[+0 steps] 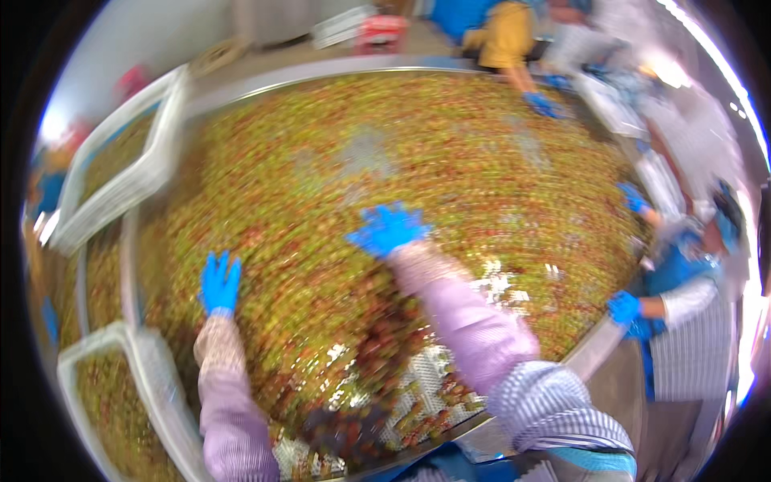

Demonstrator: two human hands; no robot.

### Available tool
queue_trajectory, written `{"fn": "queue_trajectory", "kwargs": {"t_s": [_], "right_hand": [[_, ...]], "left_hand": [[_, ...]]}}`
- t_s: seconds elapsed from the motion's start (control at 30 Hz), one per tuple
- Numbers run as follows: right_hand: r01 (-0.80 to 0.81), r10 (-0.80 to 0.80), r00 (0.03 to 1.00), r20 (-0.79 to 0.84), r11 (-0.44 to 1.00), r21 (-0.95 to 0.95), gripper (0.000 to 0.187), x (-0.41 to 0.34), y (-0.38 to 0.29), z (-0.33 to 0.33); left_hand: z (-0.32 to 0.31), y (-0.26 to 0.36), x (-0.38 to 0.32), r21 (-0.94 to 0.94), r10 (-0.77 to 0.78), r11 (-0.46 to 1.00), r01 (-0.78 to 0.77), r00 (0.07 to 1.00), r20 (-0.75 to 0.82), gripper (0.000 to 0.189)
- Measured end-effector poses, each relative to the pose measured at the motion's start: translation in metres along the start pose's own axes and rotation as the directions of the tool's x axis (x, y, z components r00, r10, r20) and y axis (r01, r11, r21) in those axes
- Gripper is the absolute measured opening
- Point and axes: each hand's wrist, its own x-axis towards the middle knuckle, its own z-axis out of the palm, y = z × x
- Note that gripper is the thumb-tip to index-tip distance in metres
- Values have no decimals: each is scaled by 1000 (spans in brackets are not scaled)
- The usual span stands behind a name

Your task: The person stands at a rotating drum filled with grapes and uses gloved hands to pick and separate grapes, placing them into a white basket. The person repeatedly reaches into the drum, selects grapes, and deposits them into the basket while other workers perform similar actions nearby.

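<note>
Small green and reddish-brown pieces of produce, too blurred to name, are spread over a large metal table with a perforated bottom. My left hand, in a blue glove, rests on or just over them at the left, fingers apart. Farther to the right, my right hand, also gloved in blue, is spread wide with its palm down over the layer. I see nothing gripped in either hand. Perforated metal shows through the layer near the front edge.
White plastic crates stand on the table's left side. A co-worker in blue gloves is at the right edge. Another co-worker's gloved hand reaches in at the far right. A red object lies beyond the far rim.
</note>
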Motion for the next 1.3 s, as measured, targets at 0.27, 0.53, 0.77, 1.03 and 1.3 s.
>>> {"fn": "queue_trajectory", "kwargs": {"t_s": [0.27,0.53,0.77,1.03,1.3], "right_hand": [[491,-528,823,209,847,204,62,-108,-79,4],[-368,374,920,114,927,-67,89,-150,31,-25],[332,-344,896,281,939,90,90,-244,-102,30],[-279,324,937,132,920,-276,77,-339,13,6],[457,-464,861,210,886,84,75,-400,-116,28]], "left_hand": [[-31,50,-153,301,402,785,-541,815,416,30],[-86,3,-155,684,-28,719,125,988,-151,42],[2,98,-264,280,427,758,-590,772,471,54],[-103,-8,-328,568,117,817,-100,993,7,56],[-53,53,-399,360,355,781,-510,837,416,65]]}}
